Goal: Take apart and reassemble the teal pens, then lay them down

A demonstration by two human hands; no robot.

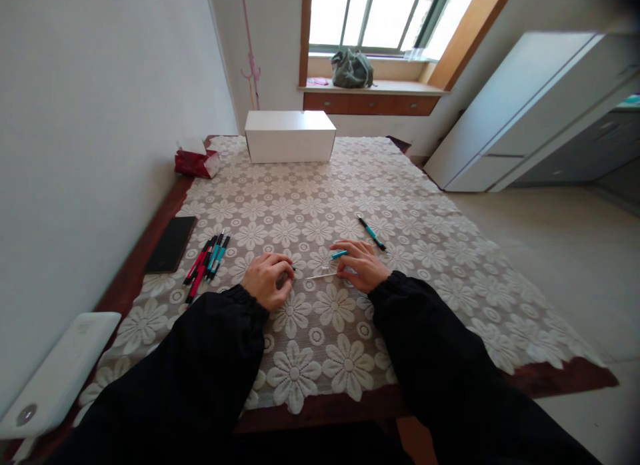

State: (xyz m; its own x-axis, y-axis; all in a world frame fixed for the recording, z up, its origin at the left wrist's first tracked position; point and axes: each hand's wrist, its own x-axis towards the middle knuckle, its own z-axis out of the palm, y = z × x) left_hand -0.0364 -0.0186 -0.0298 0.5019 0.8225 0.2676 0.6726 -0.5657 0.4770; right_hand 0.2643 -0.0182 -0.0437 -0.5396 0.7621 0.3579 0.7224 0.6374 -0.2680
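Observation:
My left hand rests curled on the lace tablecloth, its fingers closed on a small dark pen part near its fingertips. My right hand lies opposite and pinches a thin white refill that runs between the two hands. A short teal pen piece sticks out at the right hand's fingertips. A whole teal pen lies just beyond the right hand. A bundle of red and teal pens lies left of my left hand. Both arms are in black sleeves.
A white box stands at the table's far end, with a red tissue pack to its left. A black tablet and a white device lie along the left edge by the wall. White cabinets stand at the right.

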